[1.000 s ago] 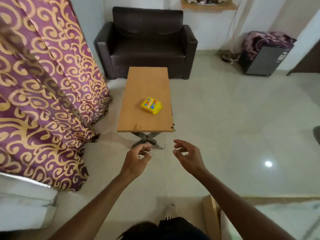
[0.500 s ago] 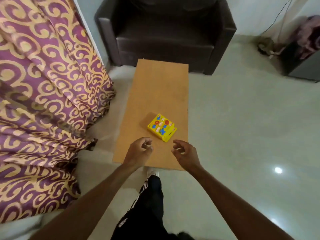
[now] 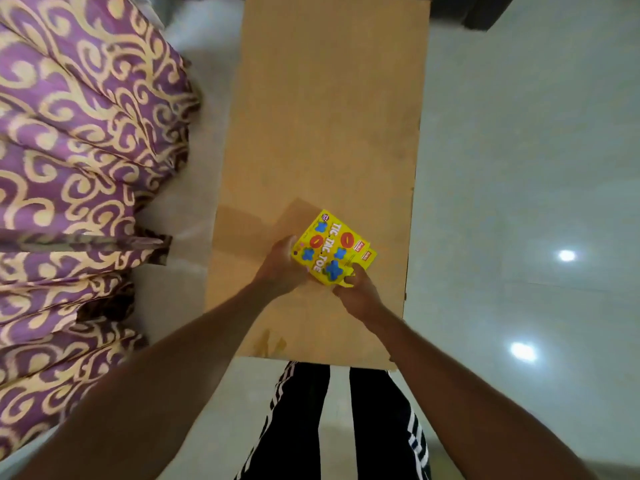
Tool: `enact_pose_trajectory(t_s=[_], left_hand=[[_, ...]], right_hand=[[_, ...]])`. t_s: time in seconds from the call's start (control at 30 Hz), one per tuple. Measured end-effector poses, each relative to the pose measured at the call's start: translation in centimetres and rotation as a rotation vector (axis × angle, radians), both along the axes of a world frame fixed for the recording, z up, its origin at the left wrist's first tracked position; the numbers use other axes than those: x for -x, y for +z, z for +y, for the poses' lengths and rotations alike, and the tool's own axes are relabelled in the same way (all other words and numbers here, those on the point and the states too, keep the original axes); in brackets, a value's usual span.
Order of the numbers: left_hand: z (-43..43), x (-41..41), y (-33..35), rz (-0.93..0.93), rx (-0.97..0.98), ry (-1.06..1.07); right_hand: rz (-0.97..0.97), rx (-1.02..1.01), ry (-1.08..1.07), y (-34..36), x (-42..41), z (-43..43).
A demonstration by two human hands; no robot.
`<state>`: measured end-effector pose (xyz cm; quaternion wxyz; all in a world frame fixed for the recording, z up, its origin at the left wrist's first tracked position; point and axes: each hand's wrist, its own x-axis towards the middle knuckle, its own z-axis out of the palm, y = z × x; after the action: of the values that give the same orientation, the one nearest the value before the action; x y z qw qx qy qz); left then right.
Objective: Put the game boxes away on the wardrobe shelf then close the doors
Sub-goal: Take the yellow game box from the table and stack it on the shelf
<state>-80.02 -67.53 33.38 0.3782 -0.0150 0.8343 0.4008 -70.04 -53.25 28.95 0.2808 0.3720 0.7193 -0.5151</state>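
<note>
box [image 3: 333, 251] is the thing to carry, but start with the big brown table [image 3: 322, 116] it sits on, near the table's close end. the box is yellow, flat, looks light and stiff like card, a bit smooth. left hand [image 3: 281, 268] pinches its left edge, right hand [image 3: 358, 289] pinches its near corner. hold it by two sides so it won't slip.

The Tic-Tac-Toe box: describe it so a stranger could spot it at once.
Find the long wooden table beside the purple and gold curtain. Near its closer end, the Tic-Tac-Toe box sits between the left hand and right hand. It is bright yellow with blue crosses and red ovals, the only object on the table.
</note>
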Motion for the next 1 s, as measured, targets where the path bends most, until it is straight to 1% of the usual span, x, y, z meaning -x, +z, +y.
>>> enact_pose_trajectory(t_s=[0.07, 0.1, 0.17, 0.2, 0.23, 0.27, 0.3, 0.37, 0.43, 0.47, 0.5, 0.57, 0.6, 0.67, 0.7, 0.8, 0.87, 0.93, 1.0], left_hand=[[-0.2, -0.3, -1.7, -0.032, -0.023, -0.001], [-0.8, -0.8, -2.8, -0.088, -0.002, 0.011], [-1.4, -2.3, -3.4, -0.343, 0.039, 0.037], [-1.6, -3.0, -3.3, -0.455, 0.068, 0.012], [-1.6, -3.6, -3.1, -0.509, 0.101, -0.006], [-1.5, -4.1, -3.4, -0.509, 0.137, -0.002], [-1.5, -4.1, -3.7, -0.458, 0.2, 0.025], [-0.4, -3.2, -3.6, -0.279, 0.316, 0.166], [1.3, -1.6, -3.1, -0.141, 0.341, 0.285], [2.1, -0.9, -3.3, -0.089, 0.328, 0.291], [2.8, -0.2, -3.5, -0.048, 0.314, 0.239], [4.0, 0.7, -4.2, -0.01, 0.334, 0.056], [4.3, 1.1, -4.4, -0.014, 0.357, -0.016], [4.7, 1.4, -5.2, -0.084, 0.375, -0.053], [4.6, 1.2, -5.4, -0.138, 0.34, -0.029], [3.5, -1.1, -5.4, -0.276, 0.105, 0.168], [2.4, -4.2, -5.2, -0.309, -0.046, 0.316], [1.9, -7.3, -2.2, -0.308, -0.178, 0.496], [1.5, -10.5, 0.4, -0.332, -0.231, 0.703]], right_hand=[[-0.003, 0.022, -0.06, -0.4, 0.6, 0.9], [0.01, 0.011, -0.065, -0.5, 0.7, 1.7], [0.061, -0.054, -0.06, 0.2, 1.0, 3.6], [0.07, -0.086, -0.053, 0.6, 1.2, 4.7], [0.075, -0.113, -0.043, 0.8, 1.3, 5.7], [0.069, -0.137, -0.022, 1.1, 1.6, 6.6], [0.049, -0.154, -0.027, 1.1, 1.6, 7.0], [-0.013, -0.149, -0.027, 0.9, 2.1, 8.0], [-0.091, -0.089, -0.044, 0.4, 2.3, 8.3], [-0.138, -0.046, -0.059, 0.2, 2.5, 8.3], [-0.186, 0.011, -0.081, -0.3, 2.6, 8.2], [-0.254, 0.146, -0.118, -0.7, 2.7, 7.7], [-0.252, 0.196, -0.116, -1.0, 2.8, 7.5], [-0.193, 0.25, -0.138, -1.6, 2.7, 7.0], [-0.154, 0.263, -0.163, -1.8, 2.7, 6.9], [-0.036, 0.284, -0.161, -1.6, 2.6, 7.3], [0.015, 0.291, -0.062, -1.0, 1.8, 7.5], [0.05, 0.301, 0.081, 0.3, 1.0, 7.4], [0.061, 0.291, 0.204, 1.7, 0.3, 7.2]])
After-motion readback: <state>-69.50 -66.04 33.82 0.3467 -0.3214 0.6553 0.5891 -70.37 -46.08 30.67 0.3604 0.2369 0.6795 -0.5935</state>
